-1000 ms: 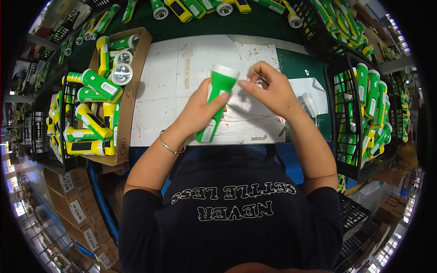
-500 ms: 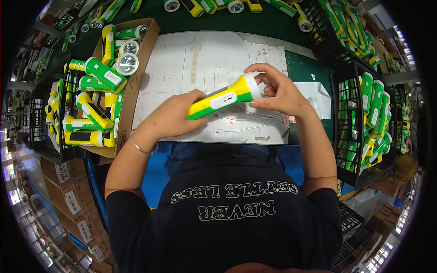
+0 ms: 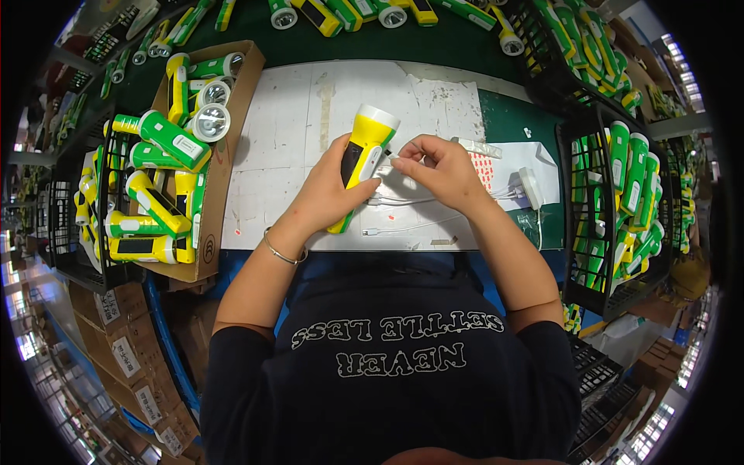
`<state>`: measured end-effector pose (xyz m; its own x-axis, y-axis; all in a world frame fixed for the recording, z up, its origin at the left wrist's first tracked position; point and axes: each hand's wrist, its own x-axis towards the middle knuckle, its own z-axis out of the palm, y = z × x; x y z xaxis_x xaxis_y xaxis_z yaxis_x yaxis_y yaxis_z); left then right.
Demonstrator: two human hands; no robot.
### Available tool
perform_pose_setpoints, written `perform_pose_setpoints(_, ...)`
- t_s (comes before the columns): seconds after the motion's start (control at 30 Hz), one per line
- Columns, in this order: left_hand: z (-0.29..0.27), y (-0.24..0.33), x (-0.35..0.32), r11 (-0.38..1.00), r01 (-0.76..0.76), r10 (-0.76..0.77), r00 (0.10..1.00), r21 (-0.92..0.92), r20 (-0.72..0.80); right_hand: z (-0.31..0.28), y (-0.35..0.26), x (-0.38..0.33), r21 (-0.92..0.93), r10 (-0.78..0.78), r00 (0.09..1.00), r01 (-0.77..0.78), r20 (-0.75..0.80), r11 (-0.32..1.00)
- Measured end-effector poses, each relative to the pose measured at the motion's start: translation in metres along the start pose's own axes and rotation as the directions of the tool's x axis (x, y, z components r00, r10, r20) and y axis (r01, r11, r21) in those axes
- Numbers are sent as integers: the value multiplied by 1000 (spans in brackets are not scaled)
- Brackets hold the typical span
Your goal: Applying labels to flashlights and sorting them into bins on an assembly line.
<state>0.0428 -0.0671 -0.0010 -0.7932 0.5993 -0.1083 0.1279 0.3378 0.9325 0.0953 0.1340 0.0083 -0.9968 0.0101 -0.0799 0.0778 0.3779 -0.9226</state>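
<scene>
A yellow torch [image 3: 363,159] with a white head and a green tail stands tilted over the white work mat [image 3: 294,132], head pointing away from me. My left hand [image 3: 329,192] grips it around the body. My right hand [image 3: 438,167] pinches something small against the torch's side, next to a white cable [image 3: 403,229] that runs across the mat. What the fingertips pinch is too small to tell.
A cardboard box [image 3: 225,155] at the left holds several green and yellow torches. Black wire baskets [image 3: 612,194] at the right hold more. A row of torches lies along the green bench's far edge [image 3: 349,12]. A white charger block [image 3: 531,186] and a red sticker sheet [image 3: 484,167] lie right of my hands.
The torch has turned from its green side to its yellow side and now stands more upright. My right hand has shifted from the torch's head to its side.
</scene>
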Motion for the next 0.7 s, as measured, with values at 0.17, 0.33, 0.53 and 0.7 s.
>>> perform_pose_setpoints(0.17, 11, 0, 5, 998, -61, 62, 997, -16, 35, -7, -1, -1, 209, 138, 986, -155, 93, 965)
perform_pose_setpoints(0.33, 20, -4, 4, 994, -104, 104, 995, -39, 7, -13, -3, -4, 280, 190, 971, -223, 143, 934)
perform_pose_setpoints(0.53, 22, 6, -2, 873, -223, 302, 945, 433, -123, -6, 2, -3, 242, 226, 967, -248, 115, 938)
perform_pose_setpoints(0.7, 26, 1, -3, 860, -261, 360, 919, 439, -159, -9, -1, -1, 335, 267, 943, -321, 199, 886)
